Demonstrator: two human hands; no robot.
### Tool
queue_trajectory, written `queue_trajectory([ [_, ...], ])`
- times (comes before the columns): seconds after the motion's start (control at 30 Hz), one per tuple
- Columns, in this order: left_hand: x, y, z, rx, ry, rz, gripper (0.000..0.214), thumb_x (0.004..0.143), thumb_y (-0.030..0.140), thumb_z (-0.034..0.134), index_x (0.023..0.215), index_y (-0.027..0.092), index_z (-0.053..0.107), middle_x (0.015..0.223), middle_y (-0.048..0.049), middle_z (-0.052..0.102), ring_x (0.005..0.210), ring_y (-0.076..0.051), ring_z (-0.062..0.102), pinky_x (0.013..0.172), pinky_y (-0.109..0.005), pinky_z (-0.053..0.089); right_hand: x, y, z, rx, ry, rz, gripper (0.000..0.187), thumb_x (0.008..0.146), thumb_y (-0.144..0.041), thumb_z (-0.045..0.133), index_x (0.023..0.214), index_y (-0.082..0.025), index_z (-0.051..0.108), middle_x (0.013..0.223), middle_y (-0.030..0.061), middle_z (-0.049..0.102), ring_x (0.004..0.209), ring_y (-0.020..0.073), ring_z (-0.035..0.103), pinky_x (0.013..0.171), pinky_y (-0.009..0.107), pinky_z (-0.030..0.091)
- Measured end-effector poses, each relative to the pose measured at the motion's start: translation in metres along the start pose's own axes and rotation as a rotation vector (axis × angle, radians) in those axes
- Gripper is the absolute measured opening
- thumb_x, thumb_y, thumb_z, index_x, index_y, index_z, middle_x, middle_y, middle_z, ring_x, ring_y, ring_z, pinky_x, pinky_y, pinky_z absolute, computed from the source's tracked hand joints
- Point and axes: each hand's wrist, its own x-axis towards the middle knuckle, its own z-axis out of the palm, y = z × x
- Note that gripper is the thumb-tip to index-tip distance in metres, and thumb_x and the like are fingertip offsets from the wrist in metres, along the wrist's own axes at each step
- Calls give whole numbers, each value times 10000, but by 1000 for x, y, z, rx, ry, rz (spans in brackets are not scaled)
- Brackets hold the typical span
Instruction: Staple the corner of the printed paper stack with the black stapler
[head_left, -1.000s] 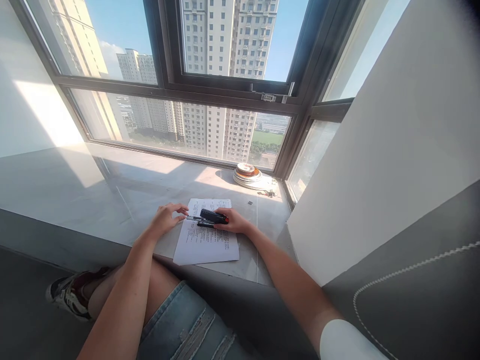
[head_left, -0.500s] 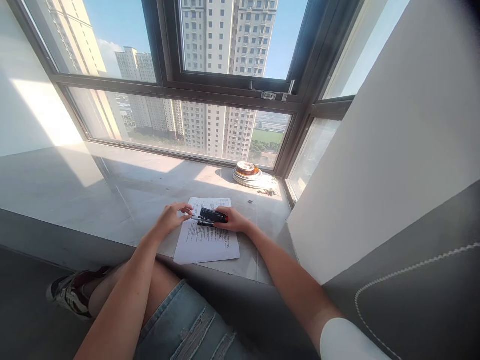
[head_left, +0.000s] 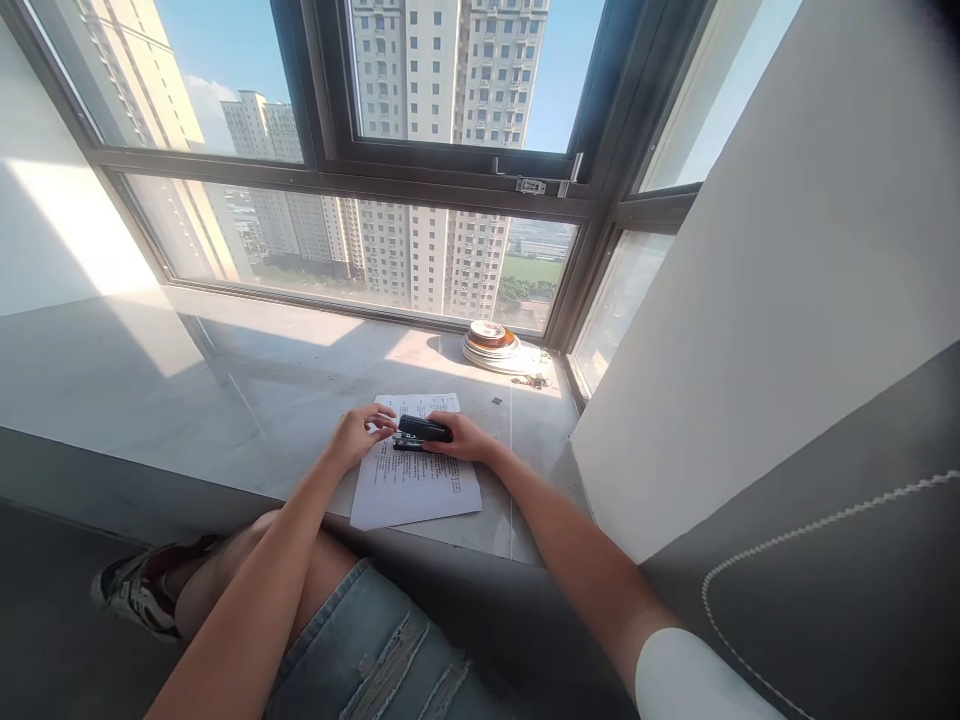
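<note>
Smooth grey stone window sill (head_left: pixel 225 380), sunlit. The right hand (head_left: pixel 466 441) has its grip closed on a black stapler (head_left: pixel 424 429) over a printed sheet (head_left: pixel 416 490); the left hand (head_left: pixel 358 436) pinches the stapler's front.

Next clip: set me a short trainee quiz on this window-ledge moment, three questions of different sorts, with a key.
1. Multiple choice: what does the black stapler rest on? A) a wooden tray B) a white printed paper sheet C) a closed notebook
2. True or false: the round orange-topped stack sits near the window corner, apart from the sheet.
3. Fill in: the ____ hand closes around the stapler's body, while the other hand's fingers reach its tip.

Key: 1 B. 2 True. 3 Right: the right hand grips the body, and the left hand is at the tip.
</note>
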Motion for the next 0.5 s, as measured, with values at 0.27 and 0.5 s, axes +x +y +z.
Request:
queue_trajectory([
  [0.27, -3, -12, -12, 45, -2, -94, 428, 788, 567, 756, 1058, 235, 747, 942, -74, 831, 968, -299, 762, 928, -415, 518, -1, -5, -3, 7, -9, -8, 330, 896, -457, 722, 1063, -178, 666, 943, 21, 660, 857, 176, 592, 759, 265, 429],
  [0.5, -6, -6, -19, 63, -19, -48, 411, 750, 533, 794, 1036, 241, 763, 949, -73, 832, 979, -298, 759, 917, -409, 539, -1, -5, -3, 8, -10, 10, 353, 895, -486, 724, 1063, -179, 671, 950, 22, 667, 860, 179, 593, 774, 271, 432],
])
